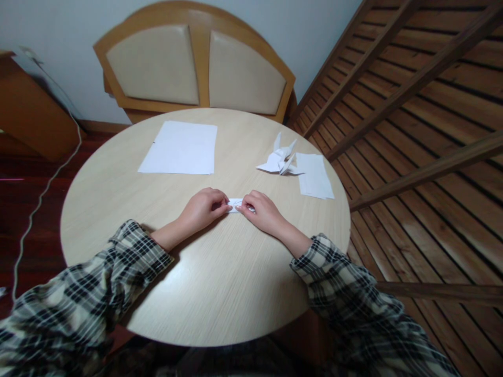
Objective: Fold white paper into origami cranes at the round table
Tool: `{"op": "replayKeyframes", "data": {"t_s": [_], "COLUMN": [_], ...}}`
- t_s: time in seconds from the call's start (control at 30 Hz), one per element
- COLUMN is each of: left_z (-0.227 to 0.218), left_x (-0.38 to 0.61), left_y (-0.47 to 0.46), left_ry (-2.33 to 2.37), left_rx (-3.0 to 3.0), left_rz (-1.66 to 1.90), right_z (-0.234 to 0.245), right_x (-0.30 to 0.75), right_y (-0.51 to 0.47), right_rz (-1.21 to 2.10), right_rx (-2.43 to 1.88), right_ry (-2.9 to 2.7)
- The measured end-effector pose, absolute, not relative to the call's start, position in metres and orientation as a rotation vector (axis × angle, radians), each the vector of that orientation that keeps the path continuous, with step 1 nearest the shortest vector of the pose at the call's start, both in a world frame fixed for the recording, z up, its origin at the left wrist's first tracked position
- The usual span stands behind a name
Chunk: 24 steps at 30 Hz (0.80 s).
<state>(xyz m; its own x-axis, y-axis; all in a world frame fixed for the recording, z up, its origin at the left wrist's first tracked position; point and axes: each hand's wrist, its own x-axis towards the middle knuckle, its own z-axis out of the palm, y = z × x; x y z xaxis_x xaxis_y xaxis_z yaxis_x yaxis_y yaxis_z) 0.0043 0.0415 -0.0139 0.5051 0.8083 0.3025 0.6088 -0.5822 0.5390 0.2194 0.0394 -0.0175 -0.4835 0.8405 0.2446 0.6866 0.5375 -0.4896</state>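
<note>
A small folded piece of white paper (pixel 235 204) lies at the middle of the round table (pixel 220 272). Its left end is pinched between the thumb and fingers of my left hand (pixel 204 208). My right hand (pixel 262 210) grips the other end the same way, fingers curled. Only the short stretch between the hands shows, with a fold line across it; both ends are covered by my fingers.
At the back left of the table lies a stack of white paper sheets (pixel 181 149). Folded paper cranes (pixel 280 158) sit at the back right, beside a pile of smaller paper strips (pixel 315 177). Behind stands a padded wooden headboard (pixel 203 63); slatted wood (pixel 412 131) rises on the right.
</note>
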Motion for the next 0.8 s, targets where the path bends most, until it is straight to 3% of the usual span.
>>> {"op": "replayKeyframes", "data": {"t_s": [0.8], "left_z": [-0.0122], "left_x": [0.0061], "left_y": [0.0383], "left_ry": [1.281], "left_rx": [2.405], "left_rz": [0.722], "right_z": [-0.0128], "right_x": [0.2111], "right_y": [0.0373], "right_rz": [0.281], "right_rx": [-1.381], "right_ry": [-2.449]}}
